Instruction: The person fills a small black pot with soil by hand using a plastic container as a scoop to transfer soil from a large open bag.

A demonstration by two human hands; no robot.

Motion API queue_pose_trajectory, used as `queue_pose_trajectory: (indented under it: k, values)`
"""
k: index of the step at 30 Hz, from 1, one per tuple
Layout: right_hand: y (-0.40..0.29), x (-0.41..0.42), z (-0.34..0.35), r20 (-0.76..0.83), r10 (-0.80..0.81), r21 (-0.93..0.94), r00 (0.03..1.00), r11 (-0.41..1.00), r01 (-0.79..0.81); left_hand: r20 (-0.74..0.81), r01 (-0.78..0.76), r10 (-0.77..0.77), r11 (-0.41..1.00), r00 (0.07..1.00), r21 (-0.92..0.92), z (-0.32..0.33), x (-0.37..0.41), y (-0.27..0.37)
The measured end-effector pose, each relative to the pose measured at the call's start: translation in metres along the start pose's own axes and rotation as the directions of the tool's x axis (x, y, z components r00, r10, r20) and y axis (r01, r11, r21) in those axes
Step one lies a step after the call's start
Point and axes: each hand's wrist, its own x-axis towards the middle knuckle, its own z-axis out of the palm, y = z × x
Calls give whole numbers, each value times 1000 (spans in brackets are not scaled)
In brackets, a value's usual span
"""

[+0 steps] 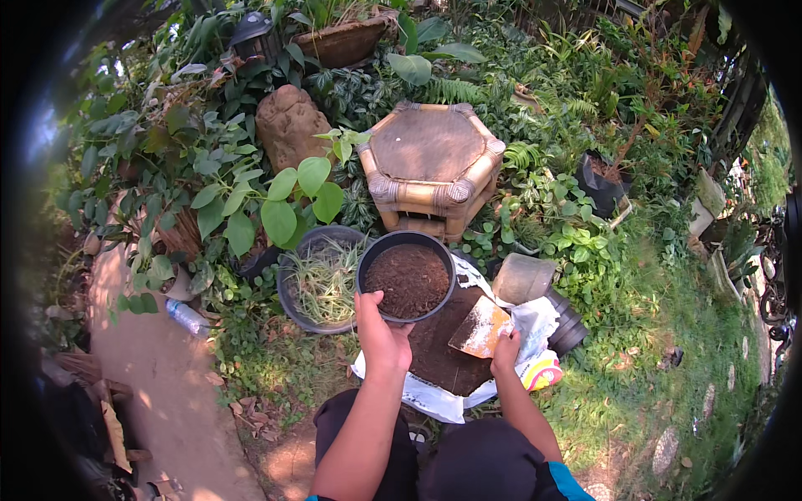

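Observation:
My left hand (385, 338) holds a round black plastic plant pot (406, 275) by its near rim, and dark brown soil lies inside it. In my right hand (505, 347) is a worn orange scoop (481, 327) with whitish patches, over a white plastic sack (432, 401) spread open with dark soil (442, 351) on it. Behind and left of the held pot sits a wide dark basin (288, 297) of cut green and pale grass-like leaves. To the right of the soil lie a greyish empty-looking pot (523, 277) on its side and a stack of black pots (567, 322).
A hexagonal bamboo stool (429, 147) stands beyond the pots, beside a large brown rock (291, 125). Dense plants surround them. A plastic bottle (188, 318) lies at the edge of a dirt path (156, 388) on the left. A black-bagged plant (601, 185) stands at the right.

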Motion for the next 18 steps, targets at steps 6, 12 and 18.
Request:
queue_pose_trajectory:
  k: [6,12,18]
  values:
    - [41,-18,36,147,-93,-350,985,926,140,20,-53,53,998,998,29,6,8,-5]
    - [39,-11,25,233,284,69,930,949,-307,-14,-8,9,999,1000,39,2,15,-6]
    - [14,-13,0,275,174,307,946,916,-257,-3,-9,9,1000,1000,-16,3,19,-5]
